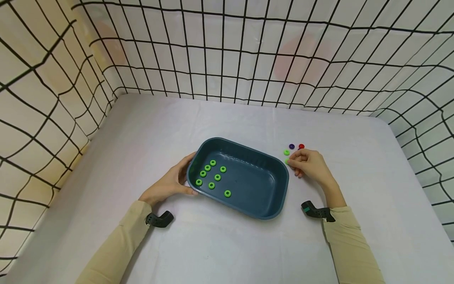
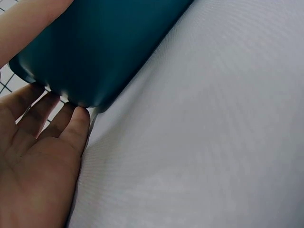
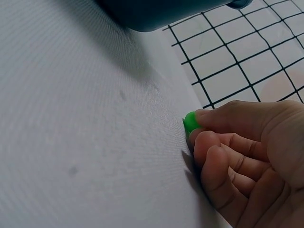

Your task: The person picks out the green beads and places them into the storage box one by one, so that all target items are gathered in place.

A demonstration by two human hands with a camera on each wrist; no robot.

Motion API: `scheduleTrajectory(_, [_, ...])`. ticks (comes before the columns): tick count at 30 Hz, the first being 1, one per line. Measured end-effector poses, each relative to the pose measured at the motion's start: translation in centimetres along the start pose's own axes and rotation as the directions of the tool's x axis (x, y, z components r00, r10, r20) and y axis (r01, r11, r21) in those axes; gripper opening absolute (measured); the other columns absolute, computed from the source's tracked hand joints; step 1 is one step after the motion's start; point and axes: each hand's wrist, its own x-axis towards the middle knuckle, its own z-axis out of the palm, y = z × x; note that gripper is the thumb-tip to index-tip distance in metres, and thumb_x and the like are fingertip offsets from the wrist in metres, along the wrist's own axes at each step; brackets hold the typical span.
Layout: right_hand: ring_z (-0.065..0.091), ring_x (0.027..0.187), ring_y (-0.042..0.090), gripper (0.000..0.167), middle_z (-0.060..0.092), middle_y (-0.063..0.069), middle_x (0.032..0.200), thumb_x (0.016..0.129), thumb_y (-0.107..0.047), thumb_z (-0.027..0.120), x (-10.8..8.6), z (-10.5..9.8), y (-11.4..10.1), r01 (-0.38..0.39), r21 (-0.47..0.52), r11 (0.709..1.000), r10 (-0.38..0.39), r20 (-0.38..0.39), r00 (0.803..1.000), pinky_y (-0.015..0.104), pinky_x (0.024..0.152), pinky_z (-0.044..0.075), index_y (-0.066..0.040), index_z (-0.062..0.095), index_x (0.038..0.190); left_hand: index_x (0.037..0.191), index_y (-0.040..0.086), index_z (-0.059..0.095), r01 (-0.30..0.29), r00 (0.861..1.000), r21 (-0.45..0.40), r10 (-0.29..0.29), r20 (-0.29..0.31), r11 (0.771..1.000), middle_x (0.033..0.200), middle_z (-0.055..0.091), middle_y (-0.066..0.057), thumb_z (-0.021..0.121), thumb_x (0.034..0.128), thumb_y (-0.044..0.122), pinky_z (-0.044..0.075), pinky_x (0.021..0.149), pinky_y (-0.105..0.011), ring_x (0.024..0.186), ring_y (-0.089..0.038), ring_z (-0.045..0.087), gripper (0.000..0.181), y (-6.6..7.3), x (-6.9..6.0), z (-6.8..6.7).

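A dark blue plastic tray [image 1: 244,205] stands on the table, turned at an angle, with several small green rings [image 1: 217,177] lying in its left half. My left hand [image 1: 173,179] holds the tray's left end, thumb along the near side; in the left wrist view its fingertips [image 2: 81,114] touch the outer wall. Right of the tray, my right hand [image 1: 310,165] pinches a green ring [image 3: 191,122] between thumb and forefinger at the table surface. Just beyond that hand lie another green ring [image 1: 286,152], a dark purple ring [image 1: 292,146] and a red ring [image 1: 301,146].
A white cloth covers the table [image 1: 227,252]. Black wire mesh [image 1: 223,51] walls it in at the back and on both sides. Each wrist wears a black camera mount [image 1: 160,219].
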Motion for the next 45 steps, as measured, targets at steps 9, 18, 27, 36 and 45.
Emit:
scheduleTrajectory(9, [0.058, 0.051, 0.012, 0.026, 0.064, 0.012, 0.070, 0.094, -0.013, 0.068, 0.1, 0.0, -0.2, -0.004, 0.004, 1.000, 0.004, 0.015, 1.000, 0.025, 0.049, 0.054, 0.010, 0.061, 0.103, 0.159, 0.019, 0.019, 0.010, 1.000, -0.008, -0.010, -0.012, 1.000, 0.163, 0.022, -0.005, 0.088, 0.0694, 0.002, 0.031, 0.112, -0.013, 0.147, -0.029, 0.024, 0.114, 0.2, 0.0, 0.0])
scheduleTrajectory(18, [0.058, 0.051, 0.014, 0.021, 0.064, 0.017, 0.070, 0.093, -0.005, 0.065, -1.1, -0.1, -3.4, 0.003, 0.012, 1.000, -0.003, 0.035, 0.999, 0.025, 0.050, 0.055, 0.014, 0.059, 0.100, 0.159, 0.018, 0.018, 0.011, 1.000, -0.015, -0.011, -0.012, 1.000, 0.163, 0.021, -0.005, 0.087, 0.0691, -0.001, 0.031, 0.112, -0.013, 0.148, -0.029, 0.022, 0.114, 0.0, 0.0, 0.0])
scheduleTrajectory(27, [0.058, 0.051, 0.013, 0.022, 0.063, 0.015, 0.069, 0.094, -0.007, 0.065, -0.5, 0.1, -1.4, -0.026, 0.016, 1.000, 0.026, 0.027, 0.999, 0.025, 0.050, 0.055, 0.013, 0.058, 0.100, 0.159, 0.019, 0.018, 0.008, 1.000, -0.027, -0.008, -0.002, 1.000, 0.163, 0.020, -0.005, 0.087, 0.0694, 0.000, 0.032, 0.112, -0.014, 0.148, -0.030, 0.022, 0.115, 0.1, 0.0, 0.0])
scheduleTrajectory(36, [0.058, 0.051, 0.012, 0.027, 0.063, 0.010, 0.068, 0.093, -0.015, 0.069, 0.1, 0.1, 0.0, -0.011, 0.015, 1.000, 0.011, 0.004, 1.000, 0.024, 0.050, 0.055, 0.010, 0.059, 0.100, 0.159, 0.020, 0.018, 0.008, 1.000, -0.029, -0.009, -0.006, 1.000, 0.163, 0.021, -0.005, 0.087, 0.0686, -0.001, 0.032, 0.111, -0.013, 0.148, -0.029, 0.022, 0.115, 0.0, 0.1, -0.1])
scheduleTrajectory(45, [0.058, 0.050, 0.011, 0.026, 0.064, 0.001, 0.064, 0.092, -0.011, 0.069, -0.1, -1.4, -0.9, -0.006, 0.127, 0.992, 0.014, -0.062, 0.998, 0.023, 0.049, 0.054, 0.012, 0.058, 0.100, 0.159, 0.018, 0.017, 0.007, 1.000, -0.023, -0.007, 0.001, 1.000, 0.163, 0.019, -0.007, 0.085, 0.0697, -0.004, 0.032, 0.112, -0.013, 0.148, -0.031, 0.021, 0.115, -0.1, 0.1, 0.0])
